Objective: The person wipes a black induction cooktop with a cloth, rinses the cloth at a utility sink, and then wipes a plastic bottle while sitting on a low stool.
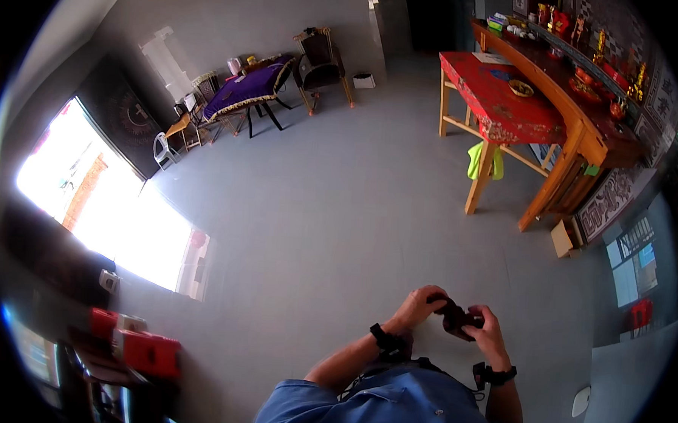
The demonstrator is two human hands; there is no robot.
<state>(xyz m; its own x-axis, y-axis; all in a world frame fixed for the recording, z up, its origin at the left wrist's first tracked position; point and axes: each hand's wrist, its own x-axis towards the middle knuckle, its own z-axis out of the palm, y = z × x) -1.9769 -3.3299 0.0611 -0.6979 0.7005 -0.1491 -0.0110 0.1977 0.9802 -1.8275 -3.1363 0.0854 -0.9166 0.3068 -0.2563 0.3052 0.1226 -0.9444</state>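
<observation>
A dark maroon object [455, 320] is held out in front of my body, above the grey floor. Its outline is uneven, and from here I cannot tell what it is. The fingers of my left hand [420, 310] grip its left end. At the opposite end, my right hand [488, 334] pinches it between thumb and fingers. Each wrist wears a black strap with a small device: the left band [387, 341] sits close to my belly, the right band [496, 375] farther out.
Ahead to the right stands a red-covered table [491, 99] beside a long wooden altar table [595, 129]. A cardboard box [566, 238] rests on the floor there. Far off are a purple-covered table [251, 88] and an armchair [321, 69]. Red containers [148, 353] stand at lower left, near a bright doorway [107, 196].
</observation>
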